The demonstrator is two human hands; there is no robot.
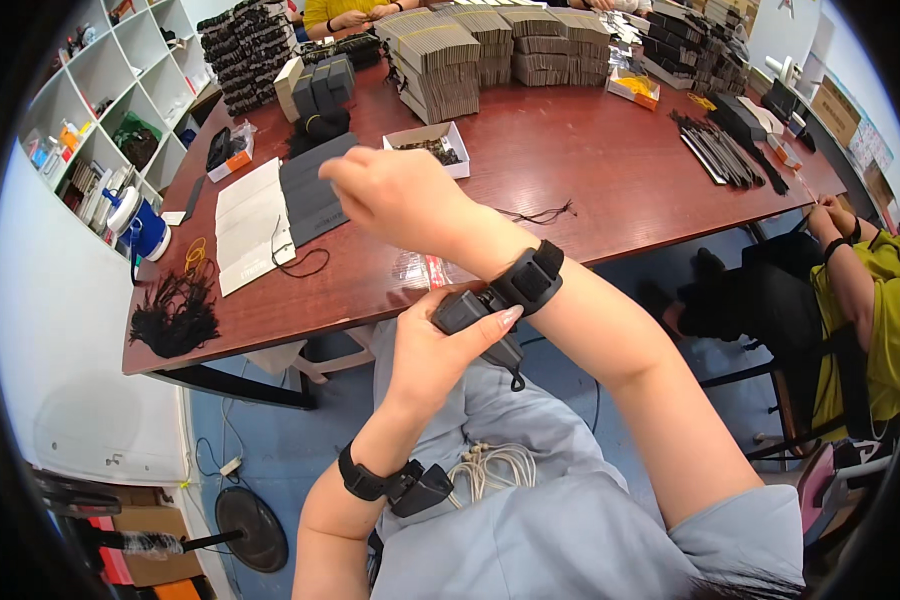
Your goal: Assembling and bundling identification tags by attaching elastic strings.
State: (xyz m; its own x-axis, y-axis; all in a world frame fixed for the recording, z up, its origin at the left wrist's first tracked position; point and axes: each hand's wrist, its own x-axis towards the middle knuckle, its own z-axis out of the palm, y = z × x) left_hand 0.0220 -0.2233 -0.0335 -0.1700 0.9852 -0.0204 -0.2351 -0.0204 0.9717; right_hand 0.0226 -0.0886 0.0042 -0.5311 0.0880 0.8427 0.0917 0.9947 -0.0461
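My left hand (425,345) is closed round a black box-shaped device (460,312) at my right wrist, with its thumb across the device. A black strap (532,280) circles that wrist, and a small black loop hangs below the device. My right hand (400,195) is raised over the table's near part, fingers curled in, and nothing shows in it. Around my left forearm sits another black strap (365,478) with a dark device (422,490) on it. Beneath my right hand lie a dark grey sheet (315,195) and a cream sheet (250,225).
The red-brown table (560,170) bears stacked grey bundles (435,60), a small white box (453,152), black cords (175,312) and a blue jug (142,225). At right a person in yellow (870,300) sits; another yellow-sleeved person (345,15) is at the far side.
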